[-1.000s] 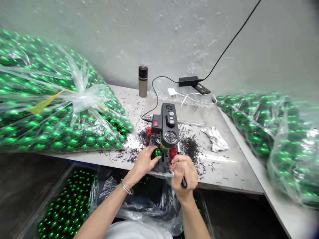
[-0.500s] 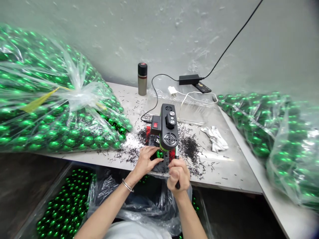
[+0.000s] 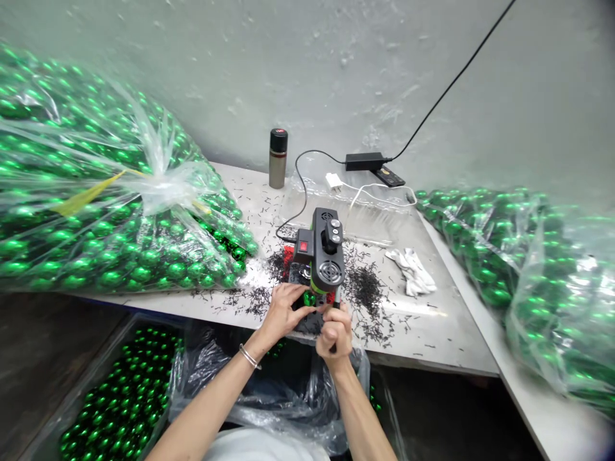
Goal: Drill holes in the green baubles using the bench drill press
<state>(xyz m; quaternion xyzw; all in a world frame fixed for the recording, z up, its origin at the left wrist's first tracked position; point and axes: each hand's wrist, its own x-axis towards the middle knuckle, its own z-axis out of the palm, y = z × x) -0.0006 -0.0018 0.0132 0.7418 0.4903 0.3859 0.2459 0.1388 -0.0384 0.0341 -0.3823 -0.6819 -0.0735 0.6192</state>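
A small black bench drill press (image 3: 328, 253) with a red switch stands on the table. Under its head sits a shiny green ball (image 3: 309, 298), like a Christmas bauble. My left hand (image 3: 284, 310) steadies this ball between thumb and fingers at its left side. The fingers of my right hand (image 3: 335, 331) are wrapped round the black-handled feed lever (image 3: 337, 299) at the press's right. Where the tool meets the ball is hidden below the head. Red patches show on both sides of the press base.
Black shavings (image 3: 365, 286) litter the table (image 3: 446, 339). White gloves (image 3: 412, 271) lie to the right; a bottle (image 3: 277, 159), a power adapter (image 3: 365, 161) and a clear plastic tray (image 3: 307, 192) are behind. Bags of green balls (image 3: 96, 243) flank me, with more balls (image 3: 120, 390) below.
My right hand has drawn the feed lever slightly inward, to the left, nearer the press. The upper block on the press head has shifted. My left hand still holds the ball.
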